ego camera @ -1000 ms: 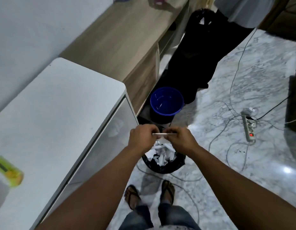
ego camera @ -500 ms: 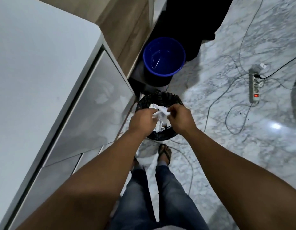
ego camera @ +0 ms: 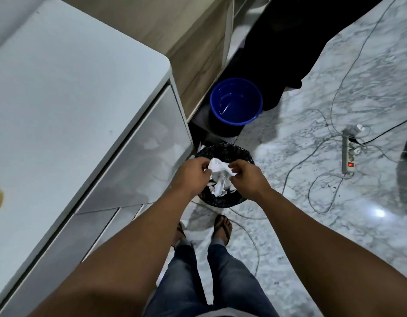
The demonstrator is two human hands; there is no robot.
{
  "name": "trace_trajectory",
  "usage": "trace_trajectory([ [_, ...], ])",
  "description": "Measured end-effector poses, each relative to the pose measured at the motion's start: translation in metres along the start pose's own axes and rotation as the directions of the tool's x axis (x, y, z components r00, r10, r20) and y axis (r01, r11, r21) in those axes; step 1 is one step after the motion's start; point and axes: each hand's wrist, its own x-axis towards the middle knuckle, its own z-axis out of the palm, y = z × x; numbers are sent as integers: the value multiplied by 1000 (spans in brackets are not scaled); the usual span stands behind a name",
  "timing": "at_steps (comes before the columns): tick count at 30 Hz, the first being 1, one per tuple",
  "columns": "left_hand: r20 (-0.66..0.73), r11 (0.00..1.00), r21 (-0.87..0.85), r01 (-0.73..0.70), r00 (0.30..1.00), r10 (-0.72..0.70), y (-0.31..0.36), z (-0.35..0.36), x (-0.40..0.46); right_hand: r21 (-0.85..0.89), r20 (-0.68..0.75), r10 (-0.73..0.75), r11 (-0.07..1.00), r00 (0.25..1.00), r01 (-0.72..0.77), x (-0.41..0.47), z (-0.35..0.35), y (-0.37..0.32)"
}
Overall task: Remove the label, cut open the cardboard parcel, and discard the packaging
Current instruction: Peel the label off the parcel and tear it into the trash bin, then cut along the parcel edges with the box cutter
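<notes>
Since 1 second ago both hands have dropped from chest height to just above the black bin [ego camera: 223, 197] at frame centre. The left hand [ego camera: 190, 176] and right hand [ego camera: 248, 177] each pinch the crumpled white paper [ego camera: 217, 167], likely the label, about to be discarded. Count: 2 hands, 1 bin, 1 blue bucket [ego camera: 235, 100], 1 power strip [ego camera: 349, 154], 1 worktop [ego camera: 60, 88].

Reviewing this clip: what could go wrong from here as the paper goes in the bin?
The bin already looks heaped with crumpled paper, so the piece that both hands pinch above it may slide off onto the floor. A cable runs beside the feet; stepping back could snag it.
</notes>
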Motion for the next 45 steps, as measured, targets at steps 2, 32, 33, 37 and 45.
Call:
trace_trajectory([
  [2,-26,999,-29,13,1000,-13,-5,-11,-13,-32,25,-39,999,999,39,-6,-2,-12],
  [32,-691,913,-360,189,604,-397,-228,-176,-352,-25,360,-725,621,587,784,-184,203,-288],
  [33,-699,904,-384,190,580,-419,-238,-177,-361,-25,363,-728,616,582,787,-189,213,-292],
  [37,-724,870,-452,197,489,-486,-268,-187,-391,-39,366,-731,607,576,794,-202,241,-309],
  [45,-742,841,-499,207,400,-538,-316,-234,-401,-134,352,-738,569,576,811,-167,275,-361],
])
